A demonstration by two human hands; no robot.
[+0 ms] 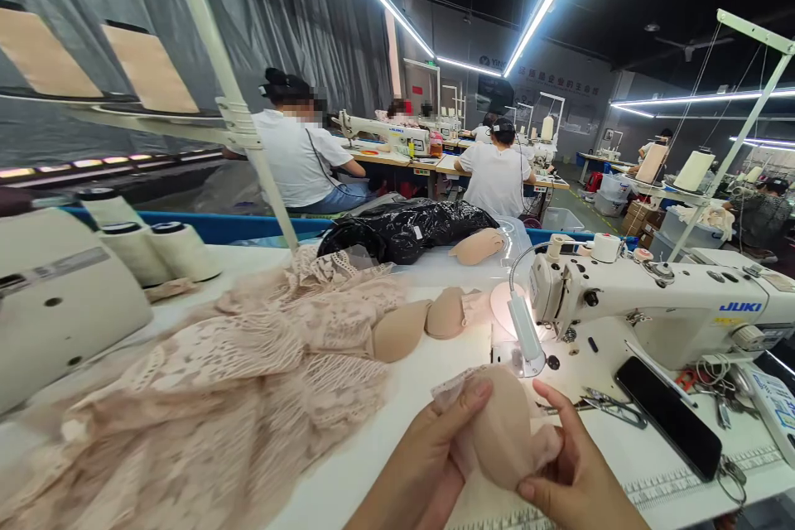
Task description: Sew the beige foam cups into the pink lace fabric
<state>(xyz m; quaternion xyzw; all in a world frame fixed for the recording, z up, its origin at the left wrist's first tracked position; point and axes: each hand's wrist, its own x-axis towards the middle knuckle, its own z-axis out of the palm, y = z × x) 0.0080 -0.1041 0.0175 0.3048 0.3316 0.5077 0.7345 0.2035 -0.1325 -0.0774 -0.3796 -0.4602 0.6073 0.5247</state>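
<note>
Between my two hands is a beige bra cup (pixel 502 422) with lace at its upper left edge, held in front of the sewing machine (pixel 658 306). My left hand (pixel 440 447) grips its left side, thumb pressed on the front. At the lower right edge, my right hand (pixel 568 464) pinches thin, soft fabric of the same piece, with the index finger raised. More beige cups (pixel 397 333) lie behind, running toward the lit needle area. A large heap of beige lace fabric (pixel 248 373) spreads across the table to the left.
Small scissors (pixel 614 407), a black phone (pixel 667 416) and a ruler strip (pixel 714 468) lie on the right. A black plastic bag (pixel 416 232) and a loose cup (pixel 477 247) are behind. Thread cones (pixel 180 252) stand left. Co-workers sit at machines farther back.
</note>
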